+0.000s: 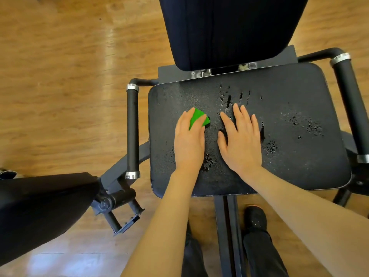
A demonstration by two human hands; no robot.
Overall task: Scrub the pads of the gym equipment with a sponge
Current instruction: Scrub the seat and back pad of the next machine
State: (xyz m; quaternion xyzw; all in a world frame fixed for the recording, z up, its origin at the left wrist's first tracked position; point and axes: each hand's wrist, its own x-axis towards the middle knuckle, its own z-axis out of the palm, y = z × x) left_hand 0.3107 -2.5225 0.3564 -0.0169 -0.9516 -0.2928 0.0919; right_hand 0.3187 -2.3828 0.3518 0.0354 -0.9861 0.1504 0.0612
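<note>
While pressed under the left hand point(189, 142), sponge point(198, 118): left-centre of seat pad point(299, 166), clear of edges.
Right hand point(240, 142): flat, fingers spread, empty.
Free pad: wide rightward.

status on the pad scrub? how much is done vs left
Done: seat pad looks wetted, droplets and smears across its middle and right. In hand: left hand presses the green sponge on the seat's left half; right hand lies flat beside it. Left: backrest pad shows no wetness, and the side pad looks untouched.
</note>
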